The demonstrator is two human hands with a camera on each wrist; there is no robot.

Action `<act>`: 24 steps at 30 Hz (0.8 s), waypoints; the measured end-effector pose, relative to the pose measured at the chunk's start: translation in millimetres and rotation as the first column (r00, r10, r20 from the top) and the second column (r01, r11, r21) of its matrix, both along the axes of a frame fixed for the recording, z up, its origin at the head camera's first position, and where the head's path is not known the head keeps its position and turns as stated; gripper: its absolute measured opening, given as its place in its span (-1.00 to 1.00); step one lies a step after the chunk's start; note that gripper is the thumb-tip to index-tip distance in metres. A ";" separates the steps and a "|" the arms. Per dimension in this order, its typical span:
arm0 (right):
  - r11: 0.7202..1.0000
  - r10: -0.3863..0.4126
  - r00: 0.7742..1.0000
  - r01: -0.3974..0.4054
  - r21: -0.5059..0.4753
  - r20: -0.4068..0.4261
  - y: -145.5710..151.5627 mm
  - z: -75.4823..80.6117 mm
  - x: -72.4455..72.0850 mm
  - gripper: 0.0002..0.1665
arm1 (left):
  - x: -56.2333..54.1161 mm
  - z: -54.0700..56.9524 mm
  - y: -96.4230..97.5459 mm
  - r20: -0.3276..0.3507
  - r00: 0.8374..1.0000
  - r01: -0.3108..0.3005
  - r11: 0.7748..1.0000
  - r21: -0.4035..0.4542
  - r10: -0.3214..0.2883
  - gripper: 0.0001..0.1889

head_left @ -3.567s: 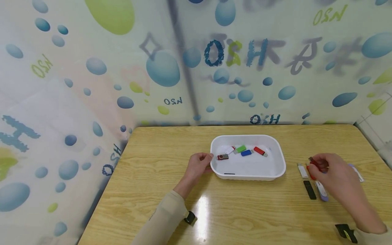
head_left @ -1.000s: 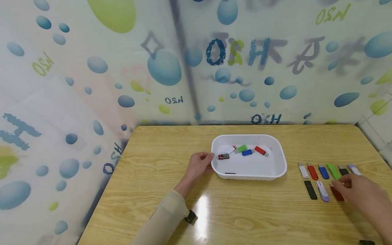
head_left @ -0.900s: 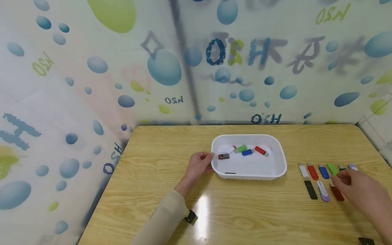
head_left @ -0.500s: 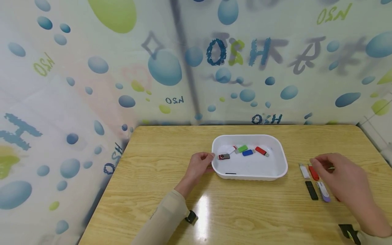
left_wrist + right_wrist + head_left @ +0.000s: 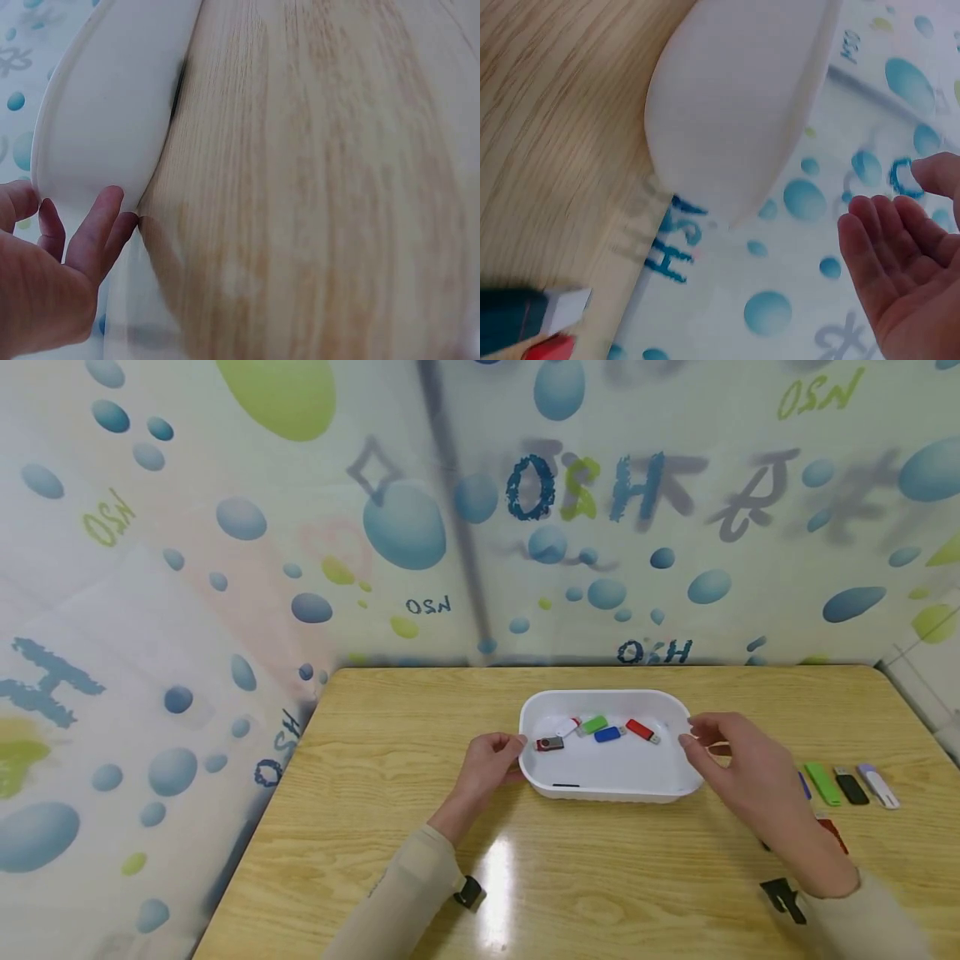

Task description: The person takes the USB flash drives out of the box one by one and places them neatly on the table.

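Note:
A white plastic tray (image 5: 611, 787) stands on the table, with several USB flash drives inside: a red one (image 5: 639, 730), a blue one (image 5: 607, 734), a green one (image 5: 594, 724), a white one (image 5: 567, 727) and a grey swivel one (image 5: 553, 743). My left hand (image 5: 486, 768) pinches the tray's left rim between thumb and forefinger; other fingers touch its outer wall in the left wrist view. My right hand (image 5: 750, 777) hovers at the tray's right rim, holding nothing, fingers loosely bent. In the right wrist view a gap shows between hand and tray.
Right of the tray, flash drives lie in rows: a green one (image 5: 823, 784), a black one (image 5: 852, 786), a white-and-purple one (image 5: 878, 786) and a dark red one (image 5: 832, 833). My right hand and forearm hide others. A patterned curtain (image 5: 405, 527) hangs behind the table.
My right hand set the dark red flash drive down in the front row, let go, and moved left to the tray's right rim. My left hand stays on the tray.

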State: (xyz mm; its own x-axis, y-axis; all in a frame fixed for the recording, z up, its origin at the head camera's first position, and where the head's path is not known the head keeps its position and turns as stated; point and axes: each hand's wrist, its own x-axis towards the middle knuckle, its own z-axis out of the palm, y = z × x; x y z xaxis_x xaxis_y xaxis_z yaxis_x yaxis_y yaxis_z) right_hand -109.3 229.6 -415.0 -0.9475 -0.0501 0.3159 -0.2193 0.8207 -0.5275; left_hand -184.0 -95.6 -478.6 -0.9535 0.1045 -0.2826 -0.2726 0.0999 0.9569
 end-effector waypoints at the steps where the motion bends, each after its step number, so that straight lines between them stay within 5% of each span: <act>1: 1.000 0.022 1.000 -0.021 0.013 -0.017 -4.7 0.2 -1.3 -0.60 | 0.0 0.3 0.0 0.004 1.000 -0.001 1.000 -0.003 0.001 -0.65; 7: 0.981 0.174 0.981 -0.165 0.103 -0.090 -32.2 0.7 -15.0 -0.67 | 0.6 1.6 0.0 0.001 1.000 0.001 1.000 -0.006 -0.001 -0.64; 12: 0.954 0.275 0.958 -0.283 0.099 0.087 -51.3 0.1 -35.1 -0.70 | 0.9 1.2 -0.1 -0.004 1.000 0.002 1.000 -0.009 -0.002 -0.64; 19: 0.888 0.403 0.846 -0.454 0.075 0.350 -74.8 -14.5 -68.1 -0.67 | 1.4 0.5 -0.6 -0.003 1.000 -0.001 1.000 -0.004 0.001 -0.63; 24: 0.869 0.425 0.764 -0.495 0.018 0.484 -86.1 -19.0 -79.6 -0.68 | 1.1 0.8 -0.4 -0.004 1.000 0.002 1.000 -0.004 -0.002 -0.64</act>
State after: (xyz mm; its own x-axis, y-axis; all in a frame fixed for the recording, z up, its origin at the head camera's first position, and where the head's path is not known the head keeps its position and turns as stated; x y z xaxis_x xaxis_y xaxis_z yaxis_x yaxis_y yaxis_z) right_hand -188.9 143.5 -433.9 -0.8301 -0.5266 -0.1836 -0.3556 0.7533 -0.5532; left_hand -182.8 -96.0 -477.8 -0.9545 0.1055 -0.2788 -0.2682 0.1041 0.9577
